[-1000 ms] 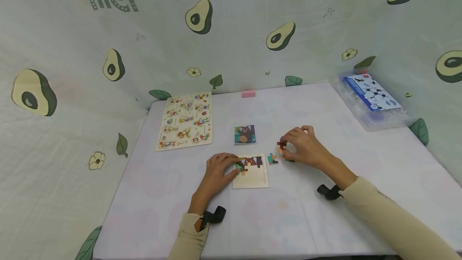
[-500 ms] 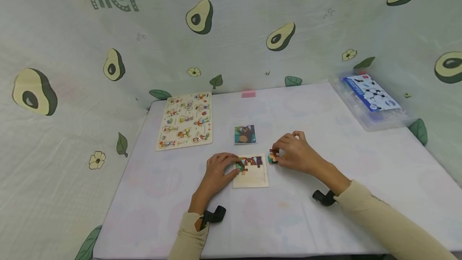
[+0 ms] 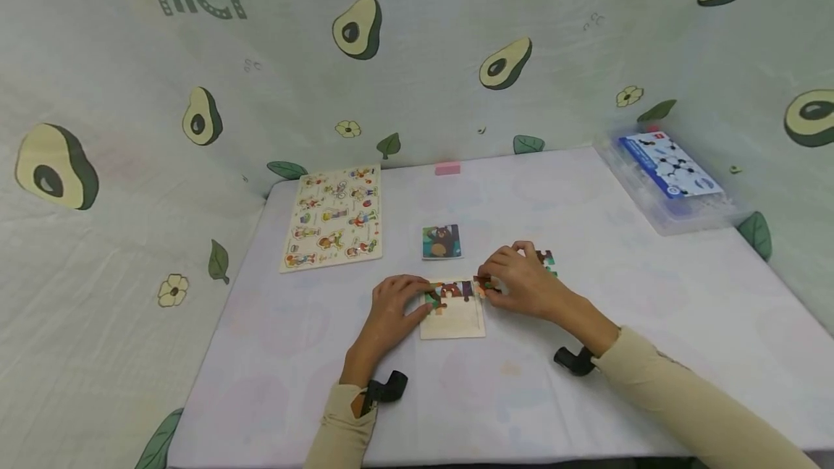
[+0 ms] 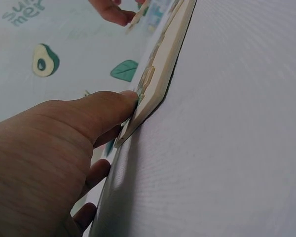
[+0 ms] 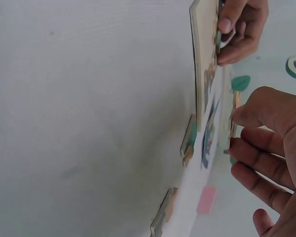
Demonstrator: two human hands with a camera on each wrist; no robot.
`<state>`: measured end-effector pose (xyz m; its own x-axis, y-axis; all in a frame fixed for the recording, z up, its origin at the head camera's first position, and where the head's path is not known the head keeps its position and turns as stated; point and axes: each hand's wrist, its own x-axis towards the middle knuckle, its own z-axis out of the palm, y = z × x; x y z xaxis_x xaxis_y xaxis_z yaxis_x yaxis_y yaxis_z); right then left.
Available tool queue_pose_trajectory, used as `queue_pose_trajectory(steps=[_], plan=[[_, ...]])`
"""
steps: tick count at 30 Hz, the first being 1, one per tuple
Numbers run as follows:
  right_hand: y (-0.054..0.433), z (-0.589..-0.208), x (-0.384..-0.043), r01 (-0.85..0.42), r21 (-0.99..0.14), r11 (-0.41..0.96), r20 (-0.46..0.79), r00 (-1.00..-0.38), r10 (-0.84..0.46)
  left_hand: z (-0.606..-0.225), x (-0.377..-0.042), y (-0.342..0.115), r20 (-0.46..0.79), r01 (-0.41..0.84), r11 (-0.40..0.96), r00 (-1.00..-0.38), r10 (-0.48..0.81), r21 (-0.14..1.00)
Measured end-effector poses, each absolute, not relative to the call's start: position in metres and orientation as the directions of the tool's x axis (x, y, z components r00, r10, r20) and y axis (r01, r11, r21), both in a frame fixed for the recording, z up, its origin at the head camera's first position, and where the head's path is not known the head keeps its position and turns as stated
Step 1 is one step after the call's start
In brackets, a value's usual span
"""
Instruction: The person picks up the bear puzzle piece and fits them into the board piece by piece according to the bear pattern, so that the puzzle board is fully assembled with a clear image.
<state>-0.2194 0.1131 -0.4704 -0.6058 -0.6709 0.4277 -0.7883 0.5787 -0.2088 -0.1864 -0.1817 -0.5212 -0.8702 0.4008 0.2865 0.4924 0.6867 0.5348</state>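
A small wooden puzzle board (image 3: 456,326) lies on the table, its upper row and left side partly filled with bear-picture pieces. On its left edge rest the thumb and index fingertips of my left hand (image 3: 389,313); the left wrist view shows the thumb (image 4: 106,111) on top of the pieces. My right hand (image 3: 524,284) pinches a brown puzzle piece (image 3: 481,284) between thumb and fingers at the board's upper right corner. Seen from the right wrist, that puzzle piece (image 5: 234,118) is edge-on above the table. Two loose spots of pieces show: one green puzzle piece (image 5: 189,140), another puzzle piece (image 5: 164,213).
Behind the board lies a square bear picture (image 3: 441,242). A larger illustrated board (image 3: 335,219) is at the back left, a pink block (image 3: 447,168) at the back edge. At the back right stands a clear plastic box (image 3: 671,219) with a blue-and-white booklet (image 3: 674,165).
My right hand has moved left with the brown puzzle piece, up to the board's right edge. Loose pieces it covered now show behind it. My left hand stays put.
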Motion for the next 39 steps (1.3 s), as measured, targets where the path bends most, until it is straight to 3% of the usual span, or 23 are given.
queue_pose_trajectory(steps=[17, 39], plan=[[0.093, -0.477, -0.214, -0.827, -0.205, 0.524, 0.442, -0.555, -0.704, -0.520, -0.184, -0.182, 0.272, 0.476, 0.688, -0.879, 0.391, 0.548], [0.071, -0.480, -0.210, -0.829, -0.180, 0.530, 0.393, -0.555, -0.734, -0.521, -0.187, -0.184, 0.271, 0.488, 0.681, -0.872, 0.408, 0.546]])
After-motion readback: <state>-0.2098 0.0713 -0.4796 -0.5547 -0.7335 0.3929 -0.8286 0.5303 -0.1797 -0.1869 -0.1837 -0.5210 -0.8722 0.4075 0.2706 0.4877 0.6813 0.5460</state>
